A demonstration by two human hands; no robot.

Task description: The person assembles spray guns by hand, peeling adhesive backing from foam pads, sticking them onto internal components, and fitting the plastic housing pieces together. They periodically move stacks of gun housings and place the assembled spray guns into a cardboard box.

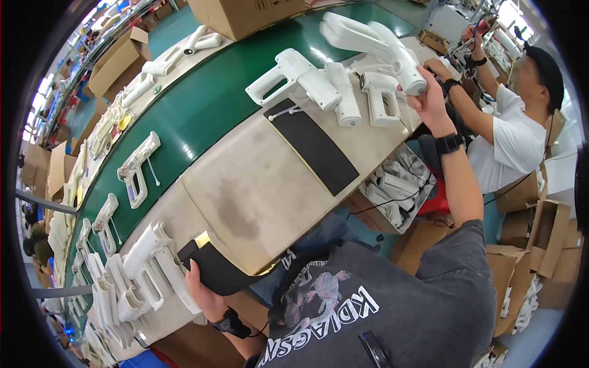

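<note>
My right hand (429, 101) is raised over the far right of the table. Its fingers wrap round the end of a white gun-shaped plastic device (392, 55), slightly blurred. At the near left, my left hand (205, 294) rests by the table edge, between a white plastic housing (173, 276) and a black foam pad (224, 273) with a yellow edge. One finger points up against the pad; the others are mostly hidden, so its grip is unclear. Below the raised device lie more white gun-shaped devices (294, 76), near a second black pad (316, 147) holding a thin white part.
A green conveyor belt (196, 132) runs beyond the table (208, 196), carrying open white housings (138, 168). White shells (116, 288) stand grouped at the left. A co-worker (515, 116) sits at the right, close to my right arm. A box of white parts (399, 190) stands below the table edge.
</note>
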